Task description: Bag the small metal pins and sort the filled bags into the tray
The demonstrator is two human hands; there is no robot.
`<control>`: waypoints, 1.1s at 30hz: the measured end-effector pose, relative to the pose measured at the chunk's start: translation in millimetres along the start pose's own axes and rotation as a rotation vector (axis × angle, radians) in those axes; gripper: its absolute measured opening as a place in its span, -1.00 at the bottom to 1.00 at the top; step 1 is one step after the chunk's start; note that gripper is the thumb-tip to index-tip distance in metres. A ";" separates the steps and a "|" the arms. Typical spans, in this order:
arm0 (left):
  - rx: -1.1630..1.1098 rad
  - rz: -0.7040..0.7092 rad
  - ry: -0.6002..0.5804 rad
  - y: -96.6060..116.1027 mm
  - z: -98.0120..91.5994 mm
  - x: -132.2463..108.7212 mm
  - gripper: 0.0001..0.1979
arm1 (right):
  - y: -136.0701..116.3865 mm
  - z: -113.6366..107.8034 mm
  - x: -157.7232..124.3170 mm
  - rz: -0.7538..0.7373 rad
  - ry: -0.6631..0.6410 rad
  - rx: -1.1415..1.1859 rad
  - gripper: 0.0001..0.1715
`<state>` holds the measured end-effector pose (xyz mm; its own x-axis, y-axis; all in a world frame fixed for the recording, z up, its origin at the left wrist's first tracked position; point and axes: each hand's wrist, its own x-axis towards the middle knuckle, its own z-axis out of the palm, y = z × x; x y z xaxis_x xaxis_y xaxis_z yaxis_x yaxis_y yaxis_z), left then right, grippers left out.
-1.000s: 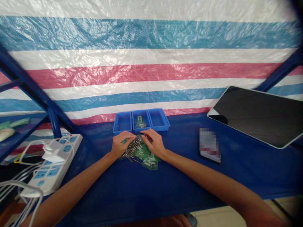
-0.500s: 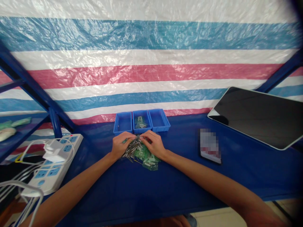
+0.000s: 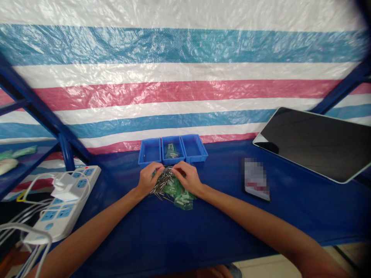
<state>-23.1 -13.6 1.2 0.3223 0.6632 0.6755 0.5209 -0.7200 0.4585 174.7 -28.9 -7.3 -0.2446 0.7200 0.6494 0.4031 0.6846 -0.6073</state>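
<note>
My left hand (image 3: 149, 179) is at the left of a loose heap of thin metal pins (image 3: 164, 180), its thumb and fingers pinched together. Across from it, my right hand (image 3: 187, 177) is also pinched, above some small green plastic bags (image 3: 173, 188). The two sets of fingertips are close together over the far side of the heap. Whatever they hold is too small to make out. One green bag (image 3: 184, 202) with pale metal pieces inside lies nearest to me.
Behind my hands stand three blue trays: a left one (image 3: 150, 140), a middle one (image 3: 183, 151) with a green bag in it, and a right one (image 3: 198, 157). A phone (image 3: 256, 179) and a dark-screened tablet (image 3: 315, 143) lie rightward; a power strip (image 3: 65, 210) with cables lies left.
My fingertips have drawn slightly apart, the left hand shifting a little. A thin metal pin seen between them earlier no longer shows clearly. The heap and trays look the same.
</note>
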 end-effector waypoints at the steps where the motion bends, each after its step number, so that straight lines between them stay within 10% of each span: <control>1: -0.002 0.009 -0.007 -0.8 0.0 -0.2 -0.82 | -0.3 -0.4 0.1 -0.003 0.000 -0.001 -0.78; 33: -0.058 0.177 0.033 5.7 -1.8 2.2 -0.82 | 5.2 3.6 -0.8 0.044 0.009 -0.073 -0.65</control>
<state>-20.8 -16.6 6.3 0.3783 0.5185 0.7668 0.4114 -0.8363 0.3625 173.9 -25.5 -12.6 -0.2171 0.7479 0.6273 0.4767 0.6420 -0.6004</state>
